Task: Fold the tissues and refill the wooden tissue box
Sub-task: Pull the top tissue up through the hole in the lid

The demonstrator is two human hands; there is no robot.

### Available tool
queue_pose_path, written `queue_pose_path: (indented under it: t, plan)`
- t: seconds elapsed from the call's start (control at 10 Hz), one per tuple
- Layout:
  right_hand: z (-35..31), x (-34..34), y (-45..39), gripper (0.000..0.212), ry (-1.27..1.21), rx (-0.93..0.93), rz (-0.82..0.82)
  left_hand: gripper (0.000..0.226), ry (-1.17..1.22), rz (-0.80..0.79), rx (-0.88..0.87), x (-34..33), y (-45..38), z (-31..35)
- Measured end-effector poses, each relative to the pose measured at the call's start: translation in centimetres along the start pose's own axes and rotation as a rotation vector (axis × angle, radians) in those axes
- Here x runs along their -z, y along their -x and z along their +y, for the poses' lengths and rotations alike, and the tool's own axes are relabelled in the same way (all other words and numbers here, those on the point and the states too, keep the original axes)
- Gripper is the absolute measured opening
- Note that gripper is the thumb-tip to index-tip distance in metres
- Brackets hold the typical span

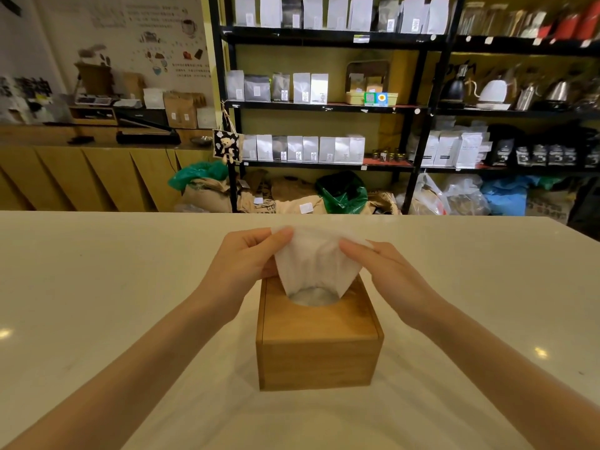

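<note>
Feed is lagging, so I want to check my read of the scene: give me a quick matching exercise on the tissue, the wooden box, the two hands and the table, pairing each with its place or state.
Column one:
1. tissue
2. wooden tissue box
3. left hand
4. white table

Column two:
A. stands closed on the table, round opening on top
B. pinches the tissue's left upper edge
C. rises out of the round opening, held at both sides
D. bears the box

Pairs: 1-C, 2-A, 3-B, 4-D. The right hand pinches the opposite edge.
</note>
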State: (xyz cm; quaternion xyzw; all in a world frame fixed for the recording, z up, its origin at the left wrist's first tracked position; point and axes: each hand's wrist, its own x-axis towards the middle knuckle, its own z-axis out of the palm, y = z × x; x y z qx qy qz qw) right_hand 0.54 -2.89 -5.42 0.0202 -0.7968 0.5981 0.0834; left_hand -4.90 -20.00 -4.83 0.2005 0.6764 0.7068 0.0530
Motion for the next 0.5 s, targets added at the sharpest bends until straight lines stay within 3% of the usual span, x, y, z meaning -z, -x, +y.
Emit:
queue_pose_path:
  t: [0.1, 0.2, 0.4, 0.5]
  plan:
    - [0.4, 0.5, -0.7, 0.026, -0.053, -0.079, -0.021, 0.021, -0.011, -0.020, 0.019, 0.2, -0.1, 0.3]
    - [0.5, 0.4, -0.8, 0.050, -0.096, -0.131, -0.006, 0.023, -0.027, -0.034, 0.029, 0.3, -0.1, 0.1]
    - [0.5, 1.1, -1.3, 0.043, -0.115, -0.186, -0.030, 0.022, -0.131, -0.051, 0.096, 0.7, -0.5, 0.2]
    - [-0.9, 1.6, -2.2, 0.050, 0.024, -0.207, -0.049, 0.022, -0.208, -0.060, 0.082, 1.0, -1.0, 1.8]
